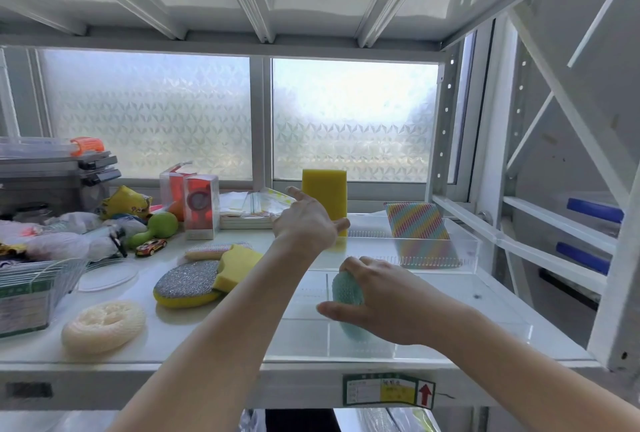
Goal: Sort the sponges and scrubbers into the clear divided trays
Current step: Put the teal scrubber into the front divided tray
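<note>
Right hand (388, 296) is down in the near tray (485, 334), fingers wrapped around a teal mesh scrubber (348, 289), thumb under its left side. The scrubber sits just right of the tray's clear divider (327, 310), low in that compartment; whether it touches the floor of the tray, I can't tell.

Left hand (306, 223) is stretched out further back, at the yellow sponge (325, 199) standing upright at the left end of the far tray (464, 241). The fingers are spread fairly wide, thumb poking out to the right across the sponge's lower front, forefinger off to the left. Whether they actually grip it, I can't tell: the hand hides the contact.

In the far tray's right compartment a rainbow striped pad (415, 220) leans tilted against the back.

Out on the shelf (173, 338), left of the trays, unsorted pieces wait: a pale loofah round (104, 326) nearest the edge, a silver glitter scrubber (187, 284) with a yellow rim, a yellow foam piece (235, 267) overlapping its right side, and a pink striped pad (207, 251) just behind them.

Further left, a toy car (151, 246), a green dumbbell (156, 229), bagged odds and ends.
</note>
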Action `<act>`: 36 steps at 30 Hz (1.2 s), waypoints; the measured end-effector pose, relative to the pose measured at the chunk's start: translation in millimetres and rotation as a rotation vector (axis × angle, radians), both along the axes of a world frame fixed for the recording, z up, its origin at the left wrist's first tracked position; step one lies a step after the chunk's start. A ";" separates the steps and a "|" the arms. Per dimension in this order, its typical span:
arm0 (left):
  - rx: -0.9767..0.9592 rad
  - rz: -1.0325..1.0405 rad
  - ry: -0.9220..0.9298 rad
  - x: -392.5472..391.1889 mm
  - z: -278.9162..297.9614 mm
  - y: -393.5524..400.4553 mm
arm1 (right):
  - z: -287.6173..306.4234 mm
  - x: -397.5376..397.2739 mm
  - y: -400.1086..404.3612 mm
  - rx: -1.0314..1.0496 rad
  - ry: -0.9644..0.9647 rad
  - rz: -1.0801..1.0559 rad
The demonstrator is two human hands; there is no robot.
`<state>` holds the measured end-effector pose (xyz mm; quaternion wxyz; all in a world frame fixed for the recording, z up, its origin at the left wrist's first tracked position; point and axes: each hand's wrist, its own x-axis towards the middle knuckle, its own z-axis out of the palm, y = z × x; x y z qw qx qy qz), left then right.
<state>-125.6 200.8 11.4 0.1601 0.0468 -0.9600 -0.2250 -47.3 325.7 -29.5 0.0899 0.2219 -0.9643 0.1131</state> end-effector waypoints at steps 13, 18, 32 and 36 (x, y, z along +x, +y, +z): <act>-0.049 0.016 -0.027 11.1 4.5 -6.6 | 1.5 3.3 -0.1 0.005 0.006 0.036; -0.060 -0.038 -0.098 9.0 13.3 -17.4 | 0.5 2.7 0.5 -0.003 -0.002 0.036; 0.130 -0.172 0.158 16.9 21.1 -19.4 | 1.0 2.2 0.4 -0.004 0.009 0.039; 0.131 -0.316 0.208 13.7 21.1 -16.8 | 0.6 1.0 -1.0 -0.017 0.003 0.065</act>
